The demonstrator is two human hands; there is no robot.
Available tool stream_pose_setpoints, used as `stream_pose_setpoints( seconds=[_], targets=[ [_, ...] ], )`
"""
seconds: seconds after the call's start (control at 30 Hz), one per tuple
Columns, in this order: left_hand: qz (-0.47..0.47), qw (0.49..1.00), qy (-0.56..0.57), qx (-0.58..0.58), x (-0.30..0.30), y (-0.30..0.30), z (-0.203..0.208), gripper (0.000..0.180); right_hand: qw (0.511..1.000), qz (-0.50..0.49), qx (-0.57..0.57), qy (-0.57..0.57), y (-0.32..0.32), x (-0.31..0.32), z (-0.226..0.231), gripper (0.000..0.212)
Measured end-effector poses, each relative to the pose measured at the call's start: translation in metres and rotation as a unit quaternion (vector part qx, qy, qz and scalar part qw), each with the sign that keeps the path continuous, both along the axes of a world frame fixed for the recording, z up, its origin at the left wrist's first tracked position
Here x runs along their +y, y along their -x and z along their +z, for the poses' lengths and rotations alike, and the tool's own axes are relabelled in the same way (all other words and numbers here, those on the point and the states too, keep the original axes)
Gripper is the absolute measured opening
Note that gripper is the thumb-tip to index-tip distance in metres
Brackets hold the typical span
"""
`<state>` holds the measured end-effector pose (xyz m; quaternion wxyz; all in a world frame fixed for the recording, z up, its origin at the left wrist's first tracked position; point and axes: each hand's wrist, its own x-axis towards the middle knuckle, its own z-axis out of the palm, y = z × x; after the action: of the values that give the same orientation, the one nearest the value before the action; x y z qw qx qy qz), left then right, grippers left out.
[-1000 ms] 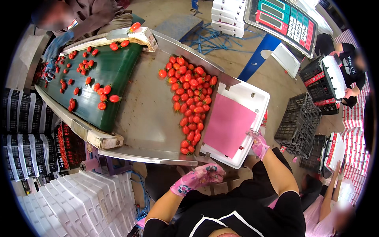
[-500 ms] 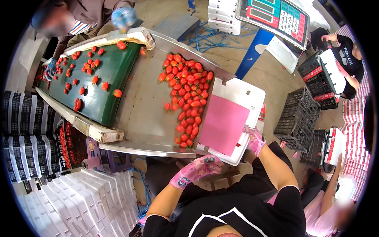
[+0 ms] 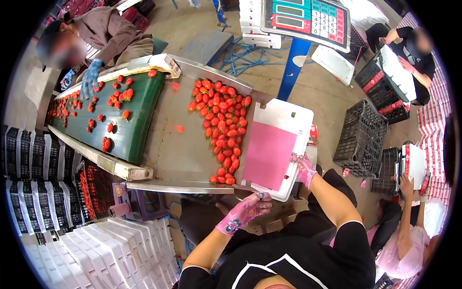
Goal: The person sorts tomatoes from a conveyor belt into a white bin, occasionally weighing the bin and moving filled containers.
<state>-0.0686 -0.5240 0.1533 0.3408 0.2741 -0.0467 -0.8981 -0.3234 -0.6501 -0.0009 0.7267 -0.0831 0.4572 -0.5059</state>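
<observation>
A white shallow plastic crate with a flat pink sheet in it stands at the right end of the metal chute. My right hand, in a pink flowered glove, grips the crate's right rim. My left hand, gloved alike, is by the crate's near left corner, its fingers stretched out and holding nothing. Small red tomatoes lie heaped on the chute beside the crate. More tomatoes ride on the green conveyor belt to the left; two blurred ones are on the chute's bare metal.
A scale with a keypad stands on a blue post beyond the crate. Stacked white crates fill the lower left. A black crate is on the floor at right. A co-worker's gloved hand is over the belt; other people work at right.
Tomatoes have moved along the belt, and some have dropped onto the chute. The co-worker at the belt has shifted a hand to the left. My hands stay nearly where they were.
</observation>
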Motion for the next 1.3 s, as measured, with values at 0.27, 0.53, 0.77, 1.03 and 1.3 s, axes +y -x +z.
stream_pose_setpoints(
  seconds=[0.27, 0.53, 0.77, 1.03, 1.3],
  targets=[
    [0.055, 0.993, -0.023, -0.106, 0.008, 0.021, -0.029, 0.035, 1.000, 0.002, 0.017, -0.011, -0.005, 0.005, 0.022, 0.034],
    [0.101, 0.968, -0.037, -0.227, 0.008, 0.053, -0.088, 0.034, 1.000, -0.009, -0.002, -0.007, -0.003, 0.001, -0.015, 0.039],
    [0.162, 0.974, -0.075, -0.136, 0.011, 0.050, -0.103, 0.030, 1.000, -0.004, -0.026, 0.003, -0.002, 0.002, -0.028, 0.048],
    [0.184, 0.974, -0.109, -0.071, 0.011, 0.049, -0.104, 0.026, 1.000, 0.009, 0.000, 0.009, -0.004, -0.001, -0.019, 0.039],
    [0.173, 0.969, -0.120, -0.132, 0.007, 0.052, -0.092, 0.027, 0.994, 0.074, 0.033, -0.072, 0.000, -0.004, -0.009, 0.040]
  ],
)
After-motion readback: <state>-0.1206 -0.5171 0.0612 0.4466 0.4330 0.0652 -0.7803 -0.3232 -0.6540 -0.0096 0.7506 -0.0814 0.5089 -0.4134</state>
